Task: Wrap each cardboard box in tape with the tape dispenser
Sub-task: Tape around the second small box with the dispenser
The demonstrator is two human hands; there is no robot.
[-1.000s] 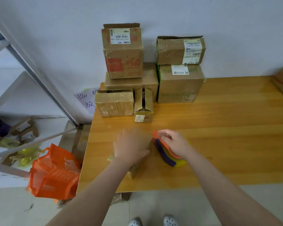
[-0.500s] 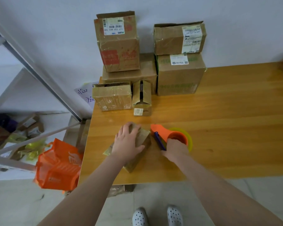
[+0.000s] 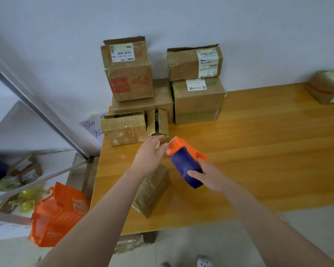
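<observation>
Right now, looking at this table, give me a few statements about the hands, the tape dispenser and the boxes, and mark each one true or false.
1. The right hand holds the orange and blue plastic tape dispenser. True.
2. The left hand presses flat on the small tape-wrapped cardboard box. False: it is raised beside the dispenser's orange end, and the box lies below the forearm.
3. The orange bag sits on the wooden table. False: it is on the floor, left of the table.
4. Brown cardboard boxes are stacked at the table's back edge, by the wall. True.
</observation>
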